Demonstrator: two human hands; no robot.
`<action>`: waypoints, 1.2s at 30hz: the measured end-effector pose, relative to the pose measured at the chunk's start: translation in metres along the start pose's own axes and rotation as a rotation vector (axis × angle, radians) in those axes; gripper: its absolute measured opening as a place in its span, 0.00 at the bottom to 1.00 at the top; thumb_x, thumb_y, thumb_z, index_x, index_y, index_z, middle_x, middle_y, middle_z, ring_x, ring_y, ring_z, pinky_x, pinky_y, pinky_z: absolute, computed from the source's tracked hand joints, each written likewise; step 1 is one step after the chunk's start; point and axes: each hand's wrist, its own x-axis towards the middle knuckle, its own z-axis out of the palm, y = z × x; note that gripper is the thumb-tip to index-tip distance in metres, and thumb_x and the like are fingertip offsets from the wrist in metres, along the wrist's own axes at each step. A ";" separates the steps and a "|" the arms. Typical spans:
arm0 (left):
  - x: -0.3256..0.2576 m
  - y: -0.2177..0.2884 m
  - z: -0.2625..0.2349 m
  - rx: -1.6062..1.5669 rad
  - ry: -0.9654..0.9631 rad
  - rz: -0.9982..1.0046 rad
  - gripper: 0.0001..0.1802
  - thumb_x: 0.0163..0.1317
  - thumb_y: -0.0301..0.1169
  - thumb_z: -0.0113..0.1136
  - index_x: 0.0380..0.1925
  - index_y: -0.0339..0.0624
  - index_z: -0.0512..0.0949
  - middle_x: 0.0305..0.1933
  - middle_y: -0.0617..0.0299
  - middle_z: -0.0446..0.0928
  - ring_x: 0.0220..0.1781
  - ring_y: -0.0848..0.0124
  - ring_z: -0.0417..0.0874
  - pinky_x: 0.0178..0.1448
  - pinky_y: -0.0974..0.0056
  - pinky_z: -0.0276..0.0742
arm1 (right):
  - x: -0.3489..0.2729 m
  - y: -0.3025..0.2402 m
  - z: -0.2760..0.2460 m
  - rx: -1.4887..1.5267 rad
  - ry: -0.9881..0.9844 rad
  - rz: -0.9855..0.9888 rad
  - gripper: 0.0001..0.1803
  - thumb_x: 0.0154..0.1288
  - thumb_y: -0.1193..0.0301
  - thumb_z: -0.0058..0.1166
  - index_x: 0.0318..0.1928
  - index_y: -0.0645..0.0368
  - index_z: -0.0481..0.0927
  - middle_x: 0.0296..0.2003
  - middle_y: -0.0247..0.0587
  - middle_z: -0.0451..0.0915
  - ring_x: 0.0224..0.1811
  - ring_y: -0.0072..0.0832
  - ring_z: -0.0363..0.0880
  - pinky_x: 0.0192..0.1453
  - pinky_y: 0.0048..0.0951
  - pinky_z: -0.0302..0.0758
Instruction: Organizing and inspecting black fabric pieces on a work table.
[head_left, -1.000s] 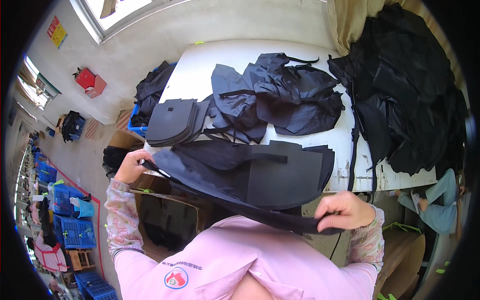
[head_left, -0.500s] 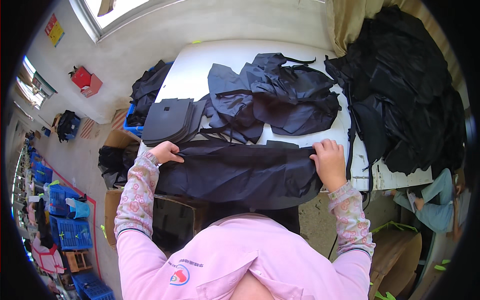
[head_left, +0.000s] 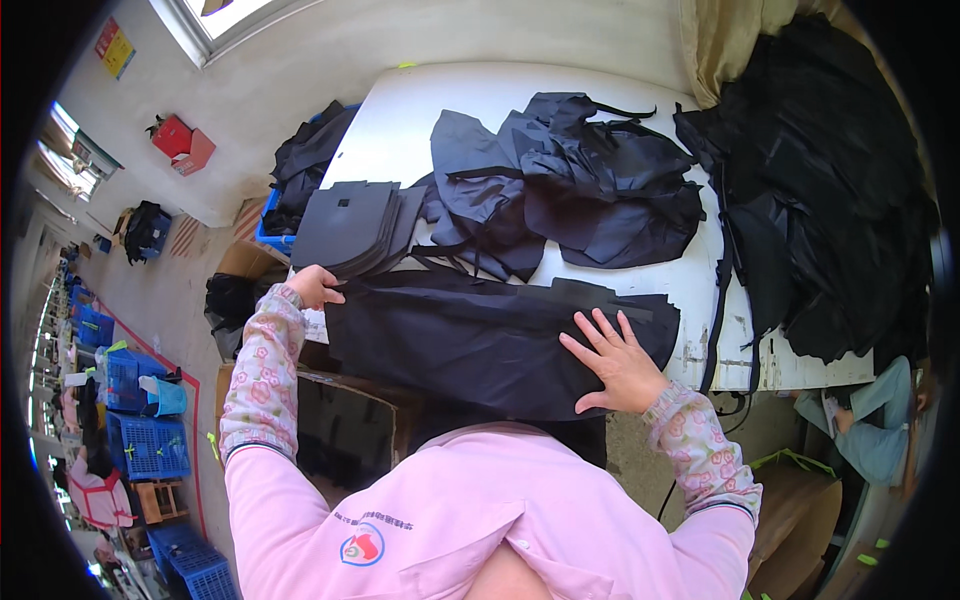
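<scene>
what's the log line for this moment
left hand: grips fabric edge | right hand: flat on black fabric | table: fabric heap

Single head-worn fisheye view, looking steeply down from above the white table [head_left: 600, 85]; table runs toward 12 o'clock, close range, floor at 9 o'clock.
</scene>
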 end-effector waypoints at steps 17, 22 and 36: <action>-0.120 0.227 0.002 -0.312 0.223 0.967 0.10 0.68 0.33 0.63 0.35 0.38 0.77 0.24 0.66 0.76 0.27 0.77 0.76 0.33 0.68 0.73 | 0.118 -0.083 -0.081 1.502 0.286 -0.343 0.43 0.65 0.82 0.59 0.76 0.56 0.53 0.56 0.45 0.77 0.41 0.19 0.81 0.47 0.22 0.79; -0.033 0.152 -0.018 -0.623 0.676 0.655 0.18 0.64 0.40 0.67 0.45 0.39 0.77 0.41 0.57 0.82 0.43 0.71 0.82 0.49 0.66 0.79 | 0.111 -0.073 -0.066 1.295 0.347 -0.084 0.19 0.67 0.77 0.60 0.57 0.64 0.74 0.39 0.35 0.83 0.35 0.16 0.80 0.41 0.19 0.78; 0.045 0.020 0.021 0.047 0.651 0.168 0.29 0.55 0.43 0.73 0.56 0.48 0.79 0.51 0.51 0.84 0.55 0.52 0.83 0.60 0.54 0.77 | 0.078 -0.010 -0.003 1.527 0.382 0.072 0.07 0.71 0.76 0.56 0.45 0.67 0.80 0.34 0.36 0.82 0.33 0.20 0.81 0.38 0.22 0.79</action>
